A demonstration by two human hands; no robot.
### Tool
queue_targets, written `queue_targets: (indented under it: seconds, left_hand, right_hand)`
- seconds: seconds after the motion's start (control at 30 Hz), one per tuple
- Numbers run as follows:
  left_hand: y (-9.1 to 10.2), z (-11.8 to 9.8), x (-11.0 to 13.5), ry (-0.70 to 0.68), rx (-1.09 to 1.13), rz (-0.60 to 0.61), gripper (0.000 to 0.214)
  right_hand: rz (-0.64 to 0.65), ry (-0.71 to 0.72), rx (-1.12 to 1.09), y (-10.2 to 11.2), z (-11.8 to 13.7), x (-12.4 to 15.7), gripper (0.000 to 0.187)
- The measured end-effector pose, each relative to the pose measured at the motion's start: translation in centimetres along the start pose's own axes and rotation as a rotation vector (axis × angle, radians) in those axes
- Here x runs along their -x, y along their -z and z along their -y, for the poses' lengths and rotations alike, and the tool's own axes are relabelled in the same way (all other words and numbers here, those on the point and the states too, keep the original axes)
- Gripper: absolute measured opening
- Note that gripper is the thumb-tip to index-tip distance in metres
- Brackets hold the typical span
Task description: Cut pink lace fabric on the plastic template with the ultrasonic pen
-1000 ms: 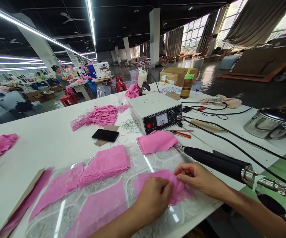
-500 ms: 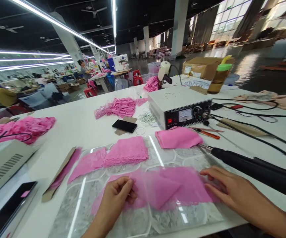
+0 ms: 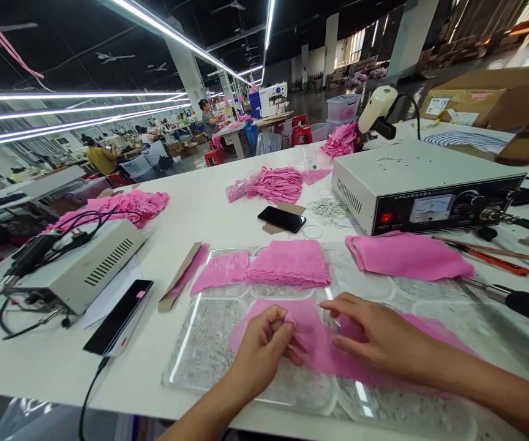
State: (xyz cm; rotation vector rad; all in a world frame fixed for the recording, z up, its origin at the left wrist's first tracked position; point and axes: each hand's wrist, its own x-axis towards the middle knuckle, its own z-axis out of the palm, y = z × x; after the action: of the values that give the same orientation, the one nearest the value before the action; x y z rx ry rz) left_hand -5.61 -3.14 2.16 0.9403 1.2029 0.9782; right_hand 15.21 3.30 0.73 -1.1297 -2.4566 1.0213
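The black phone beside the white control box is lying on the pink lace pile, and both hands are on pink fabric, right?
Not quite. In the head view the black phone lies on a cardboard piece, apart from the lace. Both the left hand and right hand are on the pink fabric.

Pink lace fabric (image 3: 319, 346) is spread on a clear, speckled sheet (image 3: 209, 349) over the white table (image 3: 191, 208). A black phone (image 3: 281, 218) and a white control box (image 3: 411, 184), black-fronted with a red light, are seen toward the table's far edge.
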Motion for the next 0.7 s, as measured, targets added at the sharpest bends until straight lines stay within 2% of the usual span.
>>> queue_targets:
  seconds: [0.07,0.17,0.2,0.27,0.37,0.53,0.6,0.7]
  left_hand:
    - [-0.6,-0.8,-0.4,-0.015,0.041,0.078,0.046]
    - [-0.9,-1.8,-1.0,-0.055,0.126,0.126,0.045]
    - [-0.8,-2.0,-1.1,-0.071,0.161,0.115,0.044]
    - [-0.3,-2.0,-1.1,-0.089,0.215,0.064,0.043]
    - [1.4,-1.1,-0.5,-0.055,0.221,-0.074,0.042]
    - [5.0,1.6,1.2,0.008,0.118,-0.311,0.039]
    - [6.0,2.3,1.8,-0.017,-0.003,-0.353,0.037]
    - [6.8,2.8,2.4,-0.034,-0.170,-0.379,0.033]
  right_hand:
    - [0.057,-0.017,-0.091,0.1,0.5,-1.1,0.033]
    - [0.180,-0.017,-0.304,0.6,0.5,-1.9,0.012]
    - [0.227,-0.012,-0.400,0.8,0.4,-2.1,0.010]
    - [0.299,-0.028,-0.601,1.2,0.1,-2.3,0.018]
    - [0.300,-0.109,-0.747,1.4,0.0,-2.9,0.033]
    - [0.307,-0.144,-0.663,0.7,0.8,-4.9,0.031]
    - [0.305,-0.164,-0.565,0.3,1.4,-5.7,0.029]
    - [0.212,-0.148,-0.372,-0.4,2.0,-6.6,0.026]
